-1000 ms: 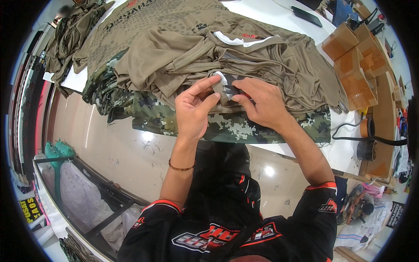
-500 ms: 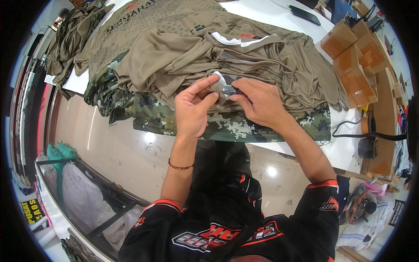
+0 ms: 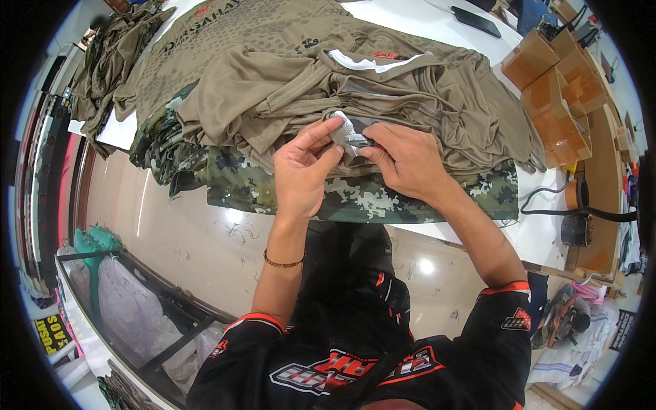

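A brown-olive shirt (image 3: 273,102) lies bunched on the table, inside partly out, with a white neck band (image 3: 372,65). My left hand (image 3: 301,164) pinches a fold of it between thumb and fingers, where a white strip (image 3: 342,121) stands up. In my right hand (image 3: 406,160) is a small pair of thread snips (image 3: 361,141), mostly covered by the fingers. Its metal blades point left and meet the fabric beside my left fingertips. Whether the blades are apart, I cannot tell.
Under the shirt, camouflage cloth (image 3: 273,184) hangs over the front edge of the white table (image 3: 547,239). More shirts (image 3: 184,55) spread behind at left. A phone (image 3: 476,22) lies at the back right. Cardboard boxes (image 3: 557,102) and a black cable (image 3: 581,213) are at right.
The snips have shifted and turned slightly at the white strip. Both hands stay in nearly the same place, keeping their hold.
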Motion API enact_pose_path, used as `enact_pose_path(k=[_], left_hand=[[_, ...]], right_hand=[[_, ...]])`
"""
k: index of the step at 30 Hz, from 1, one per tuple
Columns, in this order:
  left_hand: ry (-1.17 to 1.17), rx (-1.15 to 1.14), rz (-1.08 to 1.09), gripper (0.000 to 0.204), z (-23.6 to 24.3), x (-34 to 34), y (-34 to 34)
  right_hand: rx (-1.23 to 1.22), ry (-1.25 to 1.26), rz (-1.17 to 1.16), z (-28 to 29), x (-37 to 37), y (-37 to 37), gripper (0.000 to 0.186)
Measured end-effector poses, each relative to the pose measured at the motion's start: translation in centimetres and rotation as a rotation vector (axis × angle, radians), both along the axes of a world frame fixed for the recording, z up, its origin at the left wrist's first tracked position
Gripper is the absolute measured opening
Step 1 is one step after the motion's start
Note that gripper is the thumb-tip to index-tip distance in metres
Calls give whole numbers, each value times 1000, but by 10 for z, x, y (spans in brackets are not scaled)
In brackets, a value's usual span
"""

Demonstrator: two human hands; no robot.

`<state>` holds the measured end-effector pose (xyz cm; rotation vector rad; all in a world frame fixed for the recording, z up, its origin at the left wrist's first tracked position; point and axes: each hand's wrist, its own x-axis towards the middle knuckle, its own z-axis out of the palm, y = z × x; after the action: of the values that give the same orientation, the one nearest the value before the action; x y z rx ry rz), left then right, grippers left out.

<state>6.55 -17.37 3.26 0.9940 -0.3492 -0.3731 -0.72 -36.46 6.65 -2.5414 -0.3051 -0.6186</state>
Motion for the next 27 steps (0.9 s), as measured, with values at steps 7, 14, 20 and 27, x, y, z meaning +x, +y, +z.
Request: enact_pose_path(k=[7,14,20,27], left_hand=[[-7,4,0,42,0,-1,1],[-19,14,61,42,-1,-3,0],[-100,122,211,32,3,-9,-4],[-933,594,531,31,37,-24,-14]], right_hand=[[54,-46,-39,-4,0,0,19],[550,-83,-121,17,-8,-21,18],[1013,-255,-77,47,-35,-66,17],[681,136,-330,52,-74,-95,29]])
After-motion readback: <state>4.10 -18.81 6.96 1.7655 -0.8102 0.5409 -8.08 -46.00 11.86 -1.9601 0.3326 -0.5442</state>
